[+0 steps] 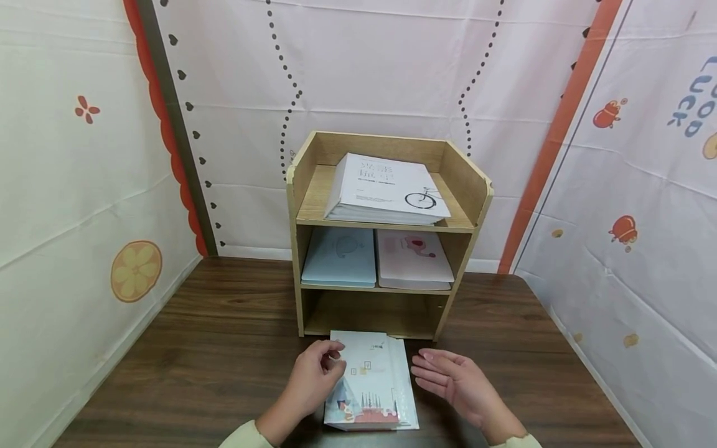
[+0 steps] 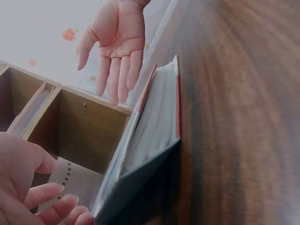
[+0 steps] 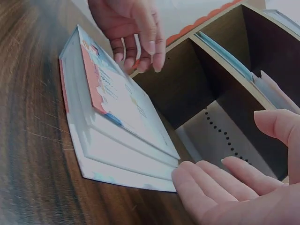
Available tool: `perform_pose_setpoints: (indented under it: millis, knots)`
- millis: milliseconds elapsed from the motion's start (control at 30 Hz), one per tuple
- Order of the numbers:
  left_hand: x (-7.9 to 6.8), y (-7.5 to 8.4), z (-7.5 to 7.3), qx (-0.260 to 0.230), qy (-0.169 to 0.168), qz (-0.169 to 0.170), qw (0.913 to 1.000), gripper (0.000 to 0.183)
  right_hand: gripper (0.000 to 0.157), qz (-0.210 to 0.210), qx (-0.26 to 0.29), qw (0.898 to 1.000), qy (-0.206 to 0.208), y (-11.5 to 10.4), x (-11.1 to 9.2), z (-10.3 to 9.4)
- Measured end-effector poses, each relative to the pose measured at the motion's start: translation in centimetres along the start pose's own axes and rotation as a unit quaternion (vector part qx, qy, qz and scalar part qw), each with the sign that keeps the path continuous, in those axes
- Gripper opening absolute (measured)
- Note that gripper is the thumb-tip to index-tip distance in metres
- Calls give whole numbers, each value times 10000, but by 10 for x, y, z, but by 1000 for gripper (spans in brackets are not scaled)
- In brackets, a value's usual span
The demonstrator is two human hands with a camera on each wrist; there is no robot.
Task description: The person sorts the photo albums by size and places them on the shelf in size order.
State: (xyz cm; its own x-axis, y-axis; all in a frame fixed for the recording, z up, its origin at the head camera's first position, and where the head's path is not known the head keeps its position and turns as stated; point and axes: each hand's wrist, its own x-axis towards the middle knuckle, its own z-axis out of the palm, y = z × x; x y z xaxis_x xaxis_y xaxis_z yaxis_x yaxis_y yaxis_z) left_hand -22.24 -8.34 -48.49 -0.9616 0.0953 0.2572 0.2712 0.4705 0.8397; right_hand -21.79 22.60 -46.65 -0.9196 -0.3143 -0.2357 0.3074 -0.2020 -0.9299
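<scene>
A hardcover book [image 1: 366,376] with a white illustrated cover lies on the brown table, just in front of a small wooden shelf. Its pages show between the covers in both wrist views. My left hand [image 1: 315,376] is at the book's left side, fingers loosely bent and holding nothing; whether a fingertip touches the cover I cannot tell. To the right of the book is my right hand [image 1: 456,382], palm turned toward it, with the fingers nearly straight. In the right wrist view the fingers [image 3: 206,180] of that hand come close to the book's corner.
The wooden shelf [image 1: 386,224] has a thick stack of white books [image 1: 386,190] on top. A blue folder [image 1: 340,256] and a pink folder [image 1: 414,258] lie side by side in its middle compartment. Patterned cloth walls [image 1: 381,74] surround the table [image 1: 213,348].
</scene>
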Motion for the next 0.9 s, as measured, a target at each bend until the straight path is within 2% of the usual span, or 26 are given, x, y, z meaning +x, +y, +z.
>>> perform_pose_setpoints:
  millis: [167, 367, 567, 767, 900]
  knots:
    - [-8, -5, -4, 62, -74, -350, 9993, 39, 67, 261, 162, 9987, -405, 3, -5, -7]
    - [-12, -9, -10, -48, -230, -925, 9954, 55, 59, 536, 463, 9959, -568, 6, -12, -13]
    - [-15, -11, -15, -465, -673, -1490, 9854, 62, 71, 699, 622, 9925, -787, 7, -18, -19]
    - [-17, -11, -19, -944, -994, -1758, 9748, 75, 77, 913, 799, 9871, -1048, 7, -19, -22]
    - [-19, -13, -19, -1186, -1104, -1873, 9688, 73, 78, 987, 811, 9859, -1082, 8, -18, -21]
